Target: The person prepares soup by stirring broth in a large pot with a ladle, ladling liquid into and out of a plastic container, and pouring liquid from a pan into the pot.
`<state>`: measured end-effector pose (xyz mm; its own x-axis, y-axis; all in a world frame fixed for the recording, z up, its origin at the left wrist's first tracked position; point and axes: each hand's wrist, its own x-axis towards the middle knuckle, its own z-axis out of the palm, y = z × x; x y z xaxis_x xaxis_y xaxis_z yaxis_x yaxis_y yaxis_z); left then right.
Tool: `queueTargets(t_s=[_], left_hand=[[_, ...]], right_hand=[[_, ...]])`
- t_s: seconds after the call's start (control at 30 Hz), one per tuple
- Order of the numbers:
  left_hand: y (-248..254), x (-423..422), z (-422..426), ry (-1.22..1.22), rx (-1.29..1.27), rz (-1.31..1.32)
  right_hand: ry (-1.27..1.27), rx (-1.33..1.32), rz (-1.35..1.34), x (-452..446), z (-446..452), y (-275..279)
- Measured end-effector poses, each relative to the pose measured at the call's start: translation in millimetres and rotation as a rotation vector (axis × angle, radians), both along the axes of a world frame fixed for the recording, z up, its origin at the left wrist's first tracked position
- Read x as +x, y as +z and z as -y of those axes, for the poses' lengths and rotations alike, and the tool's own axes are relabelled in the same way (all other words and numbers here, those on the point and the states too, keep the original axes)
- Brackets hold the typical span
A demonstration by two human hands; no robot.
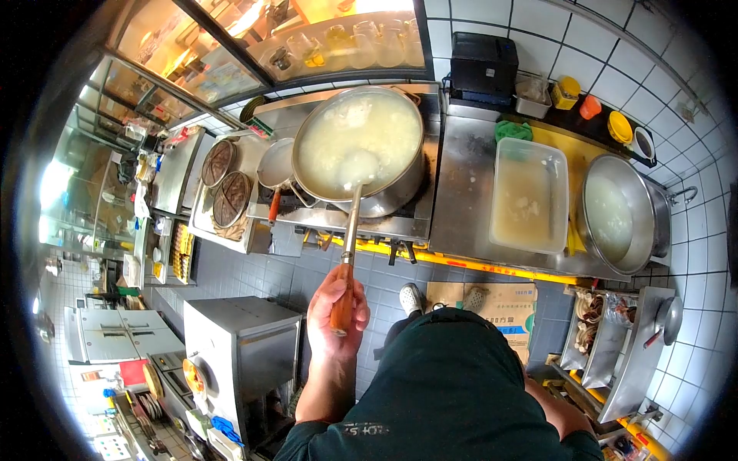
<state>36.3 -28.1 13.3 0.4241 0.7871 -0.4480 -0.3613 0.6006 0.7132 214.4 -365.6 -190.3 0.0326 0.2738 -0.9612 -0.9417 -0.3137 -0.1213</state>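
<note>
My left hand point(337, 313) is closed round the wooden handle of a long metal ladle point(352, 230). The ladle's bowl sits in the pale, cloudy liquid of a large steel pot point(305, 178) on the stove. White lumps float in that liquid. Of my right arm, only a part shows at the lower right; the right hand is out of view. Just left of the pot is a small pan point(277, 163) with an orange-red handle.
On the steel counter point(461, 192) to the right stand a plastic tub point(529, 247) of cloudy liquid and a steel basin point(642, 223). Two round brown lids point(232, 200) lie at the left. A steel cabinet point(242, 319) stands at the lower left. Yellow piping runs along the counter front.
</note>
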Motion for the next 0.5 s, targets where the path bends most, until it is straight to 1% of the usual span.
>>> queueTargets(t_s=[0.23,0.33,0.37,0.5], left_hand=[[-6,-1,-10,0.012,0.022,-0.062],[-7,-2,-26,0.014,-0.010,0.012],[-4,2,-30,0.051,-0.016,-0.007],[-12,7,-64,0.020,0.019,0.021]], right_hand=[[-0.001,0.003,-0.002,-1,0,0],[-0.005,0.004,-0.003,-1,0,1],[-0.006,0.004,-0.001,-2,0,1],[-0.011,0.014,0.002,-3,1,2]])
